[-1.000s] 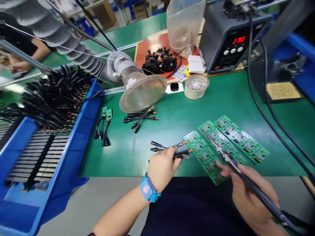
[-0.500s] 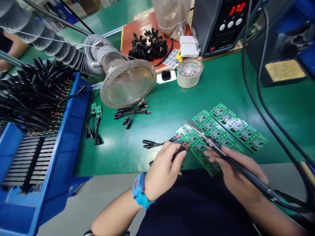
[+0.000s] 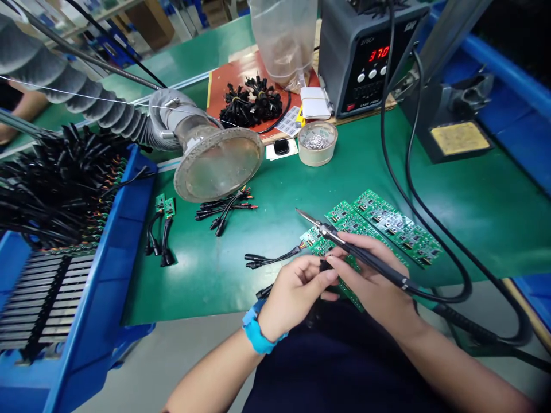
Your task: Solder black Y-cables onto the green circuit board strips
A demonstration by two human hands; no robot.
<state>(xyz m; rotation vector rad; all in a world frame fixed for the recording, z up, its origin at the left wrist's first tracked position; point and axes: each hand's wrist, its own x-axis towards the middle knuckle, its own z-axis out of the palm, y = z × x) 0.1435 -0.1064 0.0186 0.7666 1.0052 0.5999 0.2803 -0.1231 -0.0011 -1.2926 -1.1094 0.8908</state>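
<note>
Many cables (image 3: 64, 189) in 9-o'clock blue bin (image 3: 101, 275); silvery bits (image 3: 317, 141) in 1-o'clock tub (image 3: 317, 157); left hand (image 3: 295, 292) gripping black lead (image 3: 324, 265), right hand (image 3: 381, 289) soldering iron (image 3: 369, 257).

Single head-worn view: faces forward and down over green bench (image 3: 206, 269), close range.

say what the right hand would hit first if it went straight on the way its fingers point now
Most likely the fingertips of the left hand and the black cable pinched there, directly ahead of the right hand; depth is unclear, so they may already be touching.
</note>
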